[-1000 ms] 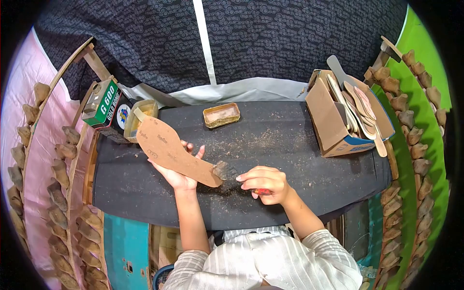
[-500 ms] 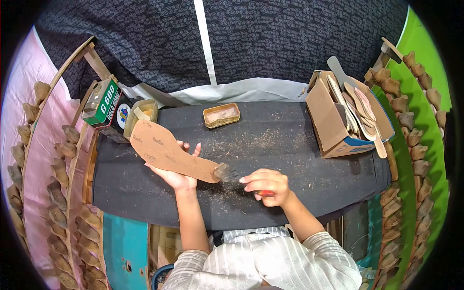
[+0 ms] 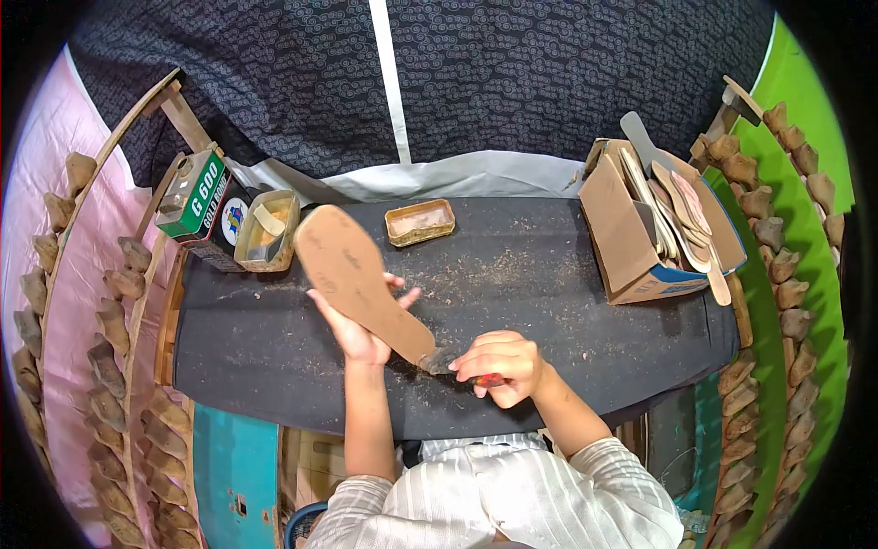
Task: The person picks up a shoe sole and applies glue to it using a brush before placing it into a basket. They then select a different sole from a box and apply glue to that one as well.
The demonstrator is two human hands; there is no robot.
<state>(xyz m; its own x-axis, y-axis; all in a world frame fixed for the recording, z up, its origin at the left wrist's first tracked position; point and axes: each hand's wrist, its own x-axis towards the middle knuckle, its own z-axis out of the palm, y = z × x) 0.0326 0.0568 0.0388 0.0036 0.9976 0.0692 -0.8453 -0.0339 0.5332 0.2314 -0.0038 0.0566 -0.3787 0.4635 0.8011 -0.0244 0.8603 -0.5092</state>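
A brown shoe insole (image 3: 352,274) with dark printed marks rests tilted in my left hand (image 3: 357,331), its wide end up and to the left. The palm and thumb support its near edge, while other fingers show past the far edge. My right hand (image 3: 501,364) is closed around a brush (image 3: 441,360) with dark bristles and a red handle. Those bristles touch the narrow end of the insole. Most of the handle is hidden by the fingers.
A dark cloth with scattered shavings covers the table (image 3: 558,302). A small tray (image 3: 419,222), a tub (image 3: 267,231) and a green glue can (image 3: 203,206) stand at the back. The cardboard box (image 3: 622,229) holds insole pieces. Racks of shoe lasts (image 3: 108,366) flank both sides.
The insole has shifted right and turned more upright, its narrow end now lower. My right hand and the brush moved slightly down, staying at that end.
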